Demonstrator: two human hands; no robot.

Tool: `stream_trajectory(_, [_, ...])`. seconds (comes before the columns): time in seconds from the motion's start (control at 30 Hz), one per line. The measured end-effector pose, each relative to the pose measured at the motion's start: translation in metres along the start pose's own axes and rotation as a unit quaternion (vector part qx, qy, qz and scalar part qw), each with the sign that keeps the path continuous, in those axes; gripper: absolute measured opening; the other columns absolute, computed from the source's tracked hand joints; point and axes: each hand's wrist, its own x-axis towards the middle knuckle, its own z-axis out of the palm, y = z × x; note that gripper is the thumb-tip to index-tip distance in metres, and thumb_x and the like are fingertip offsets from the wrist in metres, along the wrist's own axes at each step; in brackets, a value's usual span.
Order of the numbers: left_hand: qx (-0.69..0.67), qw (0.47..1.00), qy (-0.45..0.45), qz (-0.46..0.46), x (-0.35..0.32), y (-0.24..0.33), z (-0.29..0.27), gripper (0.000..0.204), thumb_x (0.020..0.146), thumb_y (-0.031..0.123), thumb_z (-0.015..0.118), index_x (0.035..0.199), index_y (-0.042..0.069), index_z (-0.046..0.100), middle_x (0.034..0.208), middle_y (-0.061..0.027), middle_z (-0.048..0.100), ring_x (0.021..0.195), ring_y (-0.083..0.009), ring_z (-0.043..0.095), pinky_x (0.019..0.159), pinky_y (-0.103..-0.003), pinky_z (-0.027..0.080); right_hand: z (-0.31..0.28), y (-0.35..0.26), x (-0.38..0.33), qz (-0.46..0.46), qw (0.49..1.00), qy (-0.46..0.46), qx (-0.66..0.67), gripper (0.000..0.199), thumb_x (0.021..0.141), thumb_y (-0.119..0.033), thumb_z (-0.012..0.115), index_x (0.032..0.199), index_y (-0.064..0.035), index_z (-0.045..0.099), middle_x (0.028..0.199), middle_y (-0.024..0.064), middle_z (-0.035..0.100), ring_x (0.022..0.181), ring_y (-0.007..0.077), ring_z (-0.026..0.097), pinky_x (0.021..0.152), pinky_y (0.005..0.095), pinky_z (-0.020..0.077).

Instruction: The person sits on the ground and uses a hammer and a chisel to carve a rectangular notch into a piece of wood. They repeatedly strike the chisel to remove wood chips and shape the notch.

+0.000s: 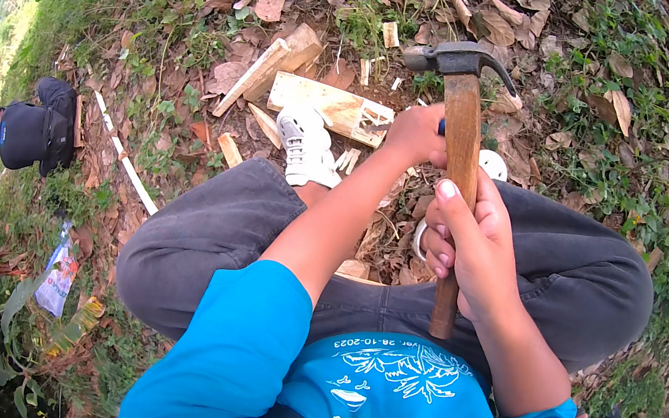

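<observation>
My right hand (476,243) is closed around the wooden handle of a claw hammer (464,111), held upright in the view with its dark metal head at the top. Behind the handle, my left hand (417,137) is closed on a chisel (441,127); the dark blue handle end shows, and most of the tool is hidden by the fingers. The thin blade points left onto the notched end of a pale wooden block (318,100). That block lies on the ground beside my white shoe (303,145).
More wood pieces (269,63) lean beyond the block, with chips and dry leaves around. A long pale strip (125,154) lies at left, near a bulky dark shape (35,129) I cannot make out. A plastic bag (58,275) lies lower left. My bent legs flank the work.
</observation>
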Motion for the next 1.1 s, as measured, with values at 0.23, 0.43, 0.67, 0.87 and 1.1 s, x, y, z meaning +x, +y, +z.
stream_trajectory(0.23, [-0.077, 0.962, 0.257, 0.058, 0.051, -0.012, -0.094, 0.042, 0.094, 0.042, 0.076, 0.090, 0.004, 0.060, 0.079, -0.0092, 0.067, 0.075, -0.0229, 0.065, 0.072, -0.037, 0.050, 0.006, 0.003, -0.006, -0.007, 1.000, -0.018, -0.010, 0.034, 0.108, -0.023, 0.055, 0.140, -0.0099, 0.049, 0.071, -0.0072, 0.041, 0.049, -0.0003, 0.037, 0.044, 0.0180, 0.0326])
stream_trajectory(0.43, [-0.093, 0.974, 0.205, 0.036, 0.061, -0.055, -0.092, 0.047, 0.097, 0.046, 0.070, 0.107, 0.003, 0.055, 0.088, -0.0153, 0.065, 0.082, -0.0321, 0.065, 0.078, -0.041, 0.051, 0.004, 0.008, -0.002, -0.017, 1.000, -0.001, -0.020, 0.034, 0.108, -0.022, 0.055, 0.139, -0.0098, 0.050, 0.072, -0.0077, 0.041, 0.049, -0.0005, 0.036, 0.044, 0.0185, 0.0328])
stream_trajectory(0.67, [-0.055, 0.994, -0.021, 0.088, 0.019, 0.049, -0.086, 0.037, 0.094, 0.027, 0.070, 0.120, 0.003, 0.058, 0.099, -0.0190, 0.069, 0.091, -0.0347, 0.068, 0.082, -0.041, 0.053, -0.010, 0.016, 0.028, -0.145, 0.978, 0.090, -0.124, 0.040, 0.102, -0.023, 0.067, 0.136, -0.0050, 0.054, 0.086, -0.0034, 0.054, 0.061, 0.0015, 0.046, 0.052, 0.0205, 0.0392])
stream_trajectory(0.87, [-0.115, 0.969, -0.075, 0.206, -0.003, 0.105, -0.042, 0.039, 0.091, 0.018, 0.074, 0.125, 0.004, 0.063, 0.111, -0.0111, 0.070, 0.096, -0.0193, 0.067, 0.088, -0.034, 0.054, -0.035, 0.010, 0.069, -0.363, 0.873, 0.265, -0.189, 0.061, 0.087, -0.030, 0.086, 0.129, 0.0013, 0.056, 0.115, 0.0077, 0.060, 0.103, 0.0161, 0.061, 0.093, 0.0317, 0.0489])
stream_trajectory(1.1, [-0.085, 0.931, -0.090, 0.343, -0.019, 0.121, -0.046, 0.048, 0.090, 0.010, 0.070, 0.138, 0.007, 0.063, 0.103, -0.0103, 0.066, 0.104, -0.0217, 0.066, 0.092, -0.034, 0.054, -0.052, -0.002, 0.053, -0.360, 0.888, 0.282, -0.046, 0.056, 0.091, -0.014, 0.081, 0.134, -0.0014, 0.049, 0.103, 0.0049, 0.060, 0.070, 0.0072, 0.058, 0.055, 0.0220, 0.0463])
